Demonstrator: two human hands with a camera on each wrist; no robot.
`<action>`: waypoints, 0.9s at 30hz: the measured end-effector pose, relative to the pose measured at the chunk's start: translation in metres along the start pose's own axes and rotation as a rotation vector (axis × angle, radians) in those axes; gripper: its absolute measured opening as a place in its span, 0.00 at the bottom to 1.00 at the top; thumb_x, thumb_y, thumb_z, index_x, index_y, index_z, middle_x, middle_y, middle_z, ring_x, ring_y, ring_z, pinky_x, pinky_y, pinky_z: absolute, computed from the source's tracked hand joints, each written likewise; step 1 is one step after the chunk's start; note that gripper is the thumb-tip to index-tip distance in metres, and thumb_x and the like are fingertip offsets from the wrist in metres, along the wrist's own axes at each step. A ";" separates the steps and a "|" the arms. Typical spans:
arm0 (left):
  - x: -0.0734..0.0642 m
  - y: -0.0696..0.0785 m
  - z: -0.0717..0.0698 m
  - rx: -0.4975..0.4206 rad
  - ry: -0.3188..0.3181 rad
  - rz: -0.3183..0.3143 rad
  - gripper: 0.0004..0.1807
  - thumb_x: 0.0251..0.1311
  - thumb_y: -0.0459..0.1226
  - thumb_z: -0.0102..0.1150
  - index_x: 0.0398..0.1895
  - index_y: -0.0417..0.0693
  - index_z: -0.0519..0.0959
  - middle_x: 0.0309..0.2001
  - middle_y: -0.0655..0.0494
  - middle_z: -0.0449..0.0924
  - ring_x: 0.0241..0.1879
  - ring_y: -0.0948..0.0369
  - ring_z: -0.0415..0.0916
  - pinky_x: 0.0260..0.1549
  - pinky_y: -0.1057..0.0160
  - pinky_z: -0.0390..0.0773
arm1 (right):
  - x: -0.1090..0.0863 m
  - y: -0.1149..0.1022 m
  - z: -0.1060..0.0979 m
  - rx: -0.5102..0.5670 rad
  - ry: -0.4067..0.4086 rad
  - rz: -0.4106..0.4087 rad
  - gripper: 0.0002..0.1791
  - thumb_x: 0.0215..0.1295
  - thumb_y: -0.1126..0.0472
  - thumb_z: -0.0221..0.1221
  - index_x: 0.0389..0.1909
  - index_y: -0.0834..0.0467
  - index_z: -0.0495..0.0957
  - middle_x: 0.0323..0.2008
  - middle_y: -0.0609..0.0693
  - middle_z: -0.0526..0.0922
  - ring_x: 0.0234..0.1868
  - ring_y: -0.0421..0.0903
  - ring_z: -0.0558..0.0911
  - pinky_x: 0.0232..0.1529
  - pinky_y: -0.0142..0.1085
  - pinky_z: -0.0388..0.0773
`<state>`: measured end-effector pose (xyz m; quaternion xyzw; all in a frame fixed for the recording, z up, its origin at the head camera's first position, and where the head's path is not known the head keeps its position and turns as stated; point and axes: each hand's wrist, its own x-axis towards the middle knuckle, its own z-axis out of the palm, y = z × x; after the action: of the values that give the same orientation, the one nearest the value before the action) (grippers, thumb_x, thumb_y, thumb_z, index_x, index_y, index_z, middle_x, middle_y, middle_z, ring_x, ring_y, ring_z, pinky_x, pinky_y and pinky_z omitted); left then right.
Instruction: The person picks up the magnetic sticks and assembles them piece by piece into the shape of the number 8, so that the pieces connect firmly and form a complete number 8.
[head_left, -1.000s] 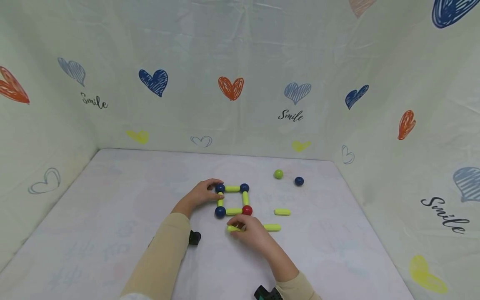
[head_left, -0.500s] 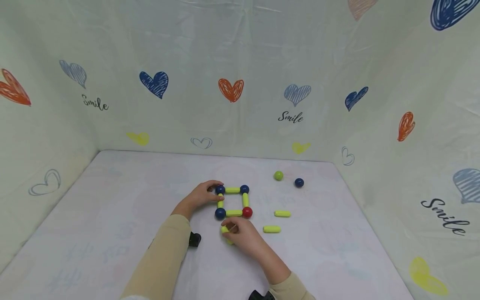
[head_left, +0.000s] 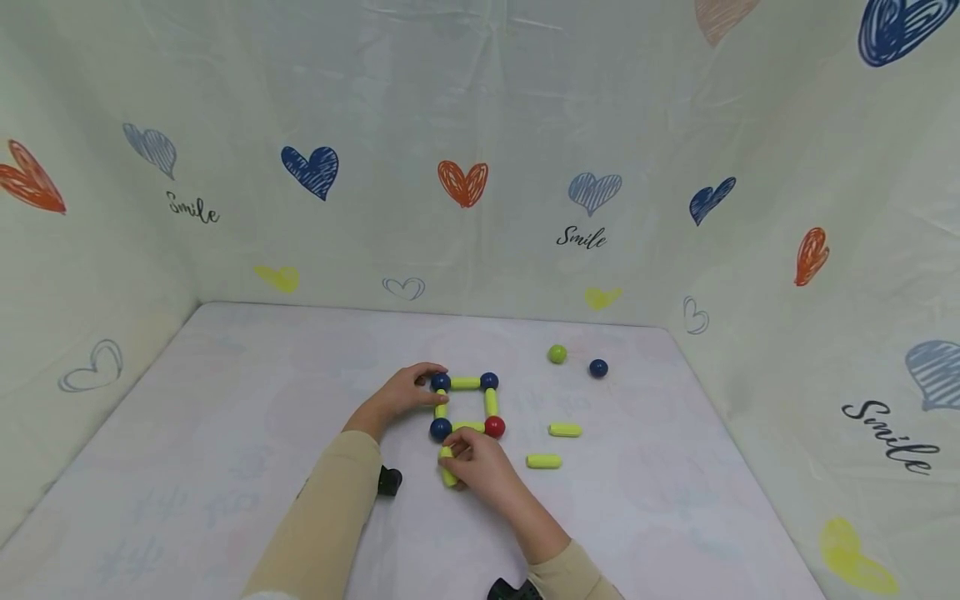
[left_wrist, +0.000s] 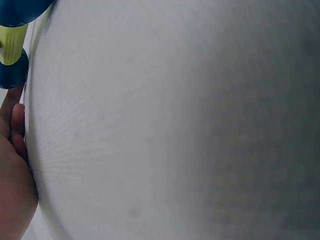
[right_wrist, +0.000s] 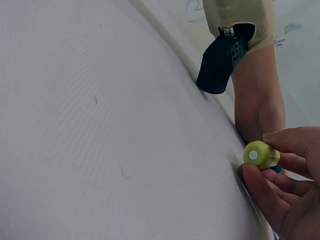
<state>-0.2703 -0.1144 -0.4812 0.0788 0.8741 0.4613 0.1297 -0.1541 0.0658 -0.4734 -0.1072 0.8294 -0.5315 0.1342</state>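
Observation:
A small square of yellow-green magnetic building sticks stands on the table, with a ball at each corner. Its near right corner is a red ball (head_left: 494, 427); the others are blue. My left hand (head_left: 397, 393) grips the far left blue ball (head_left: 441, 382), with the thumb on the side stick (head_left: 441, 410) below it. Between thumb and fingers, my right hand (head_left: 483, 467) pinches a loose yellow-green stick (head_left: 449, 477). That stick points away from me, just in front of the near left blue ball (head_left: 441, 429). The right wrist view shows its round end (right_wrist: 254, 154) with a pale centre.
Two more yellow-green sticks lie to the right, a farther stick (head_left: 565, 430) and a nearer stick (head_left: 543, 462). Behind them rest a green ball (head_left: 557, 354) and a loose blue ball (head_left: 598, 368). A heart-printed curtain (head_left: 360, 233) rises beyond the table (head_left: 285, 433).
My right hand has moved left and turned the pinched stick from lying sideways to pointing away from me. My left hand and the square have stayed in place.

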 end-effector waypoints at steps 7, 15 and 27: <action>0.000 -0.001 0.000 0.006 0.006 0.003 0.30 0.53 0.42 0.73 0.60 0.52 0.76 0.63 0.47 0.71 0.62 0.47 0.65 0.61 0.45 0.63 | 0.003 -0.001 0.006 0.019 0.022 0.019 0.11 0.61 0.64 0.66 0.41 0.60 0.76 0.30 0.48 0.77 0.24 0.42 0.80 0.23 0.33 0.80; 0.001 0.000 0.001 -0.006 0.004 0.002 0.30 0.53 0.42 0.73 0.60 0.51 0.76 0.63 0.48 0.71 0.61 0.48 0.65 0.61 0.45 0.63 | 0.006 -0.001 0.009 0.058 0.056 0.048 0.13 0.60 0.64 0.68 0.39 0.60 0.72 0.29 0.50 0.75 0.24 0.43 0.79 0.24 0.35 0.80; -0.002 0.000 0.000 -0.011 -0.002 -0.005 0.30 0.53 0.43 0.72 0.61 0.53 0.76 0.64 0.48 0.70 0.62 0.47 0.64 0.61 0.44 0.62 | 0.009 0.001 0.011 0.081 0.066 0.051 0.15 0.58 0.62 0.69 0.37 0.59 0.71 0.28 0.50 0.75 0.21 0.42 0.80 0.25 0.34 0.80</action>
<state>-0.2689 -0.1147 -0.4806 0.0762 0.8718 0.4655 0.1322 -0.1593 0.0539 -0.4793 -0.0629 0.8136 -0.5644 0.1243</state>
